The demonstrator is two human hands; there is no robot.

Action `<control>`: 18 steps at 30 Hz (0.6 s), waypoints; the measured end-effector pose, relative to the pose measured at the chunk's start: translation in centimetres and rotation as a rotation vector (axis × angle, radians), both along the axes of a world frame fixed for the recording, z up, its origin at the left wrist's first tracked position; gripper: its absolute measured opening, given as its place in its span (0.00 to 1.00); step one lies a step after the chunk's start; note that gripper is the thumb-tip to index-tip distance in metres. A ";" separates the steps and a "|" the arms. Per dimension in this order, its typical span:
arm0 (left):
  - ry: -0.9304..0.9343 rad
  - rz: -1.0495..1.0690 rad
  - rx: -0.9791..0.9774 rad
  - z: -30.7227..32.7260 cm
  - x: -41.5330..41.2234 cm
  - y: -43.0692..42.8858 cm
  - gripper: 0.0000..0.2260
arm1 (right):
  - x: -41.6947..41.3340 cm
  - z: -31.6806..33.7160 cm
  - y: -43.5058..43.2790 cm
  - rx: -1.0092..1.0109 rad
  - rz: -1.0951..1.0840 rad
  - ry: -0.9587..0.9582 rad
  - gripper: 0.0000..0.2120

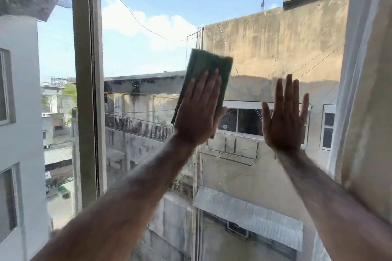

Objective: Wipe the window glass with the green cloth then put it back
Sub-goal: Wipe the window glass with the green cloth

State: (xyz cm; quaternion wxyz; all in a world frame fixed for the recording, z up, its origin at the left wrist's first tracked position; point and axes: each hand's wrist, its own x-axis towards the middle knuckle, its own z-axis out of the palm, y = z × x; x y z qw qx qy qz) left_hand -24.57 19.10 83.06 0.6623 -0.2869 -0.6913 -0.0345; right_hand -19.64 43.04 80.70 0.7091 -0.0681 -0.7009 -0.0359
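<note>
A folded green cloth (206, 65) lies flat against the window glass (265, 176) near the middle of the pane. My left hand (198, 112) presses it there with a flat palm and fingers together, covering the cloth's lower half. My right hand (285, 118) rests flat on the bare glass to the right of the cloth, fingers spread, holding nothing.
A vertical window frame post (88, 91) bounds the pane on the left. A pale curtain (369, 91) hangs at the right edge, touching my right forearm. Beyond the glass stand concrete buildings, a railing and a street far below.
</note>
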 end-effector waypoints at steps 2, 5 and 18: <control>0.012 0.047 -0.203 -6.2 -0.2 -0.3 0.33 | 0.1 -0.2 0.0 0.005 -0.003 -0.005 0.32; 0.028 0.134 -0.425 -13.4 -0.7 -4.8 0.34 | 0.1 -0.2 0.0 0.004 0.003 -0.005 0.32; -0.078 0.031 0.284 3.5 -0.7 -1.7 0.31 | -0.5 -0.4 0.4 -0.002 0.008 -0.007 0.32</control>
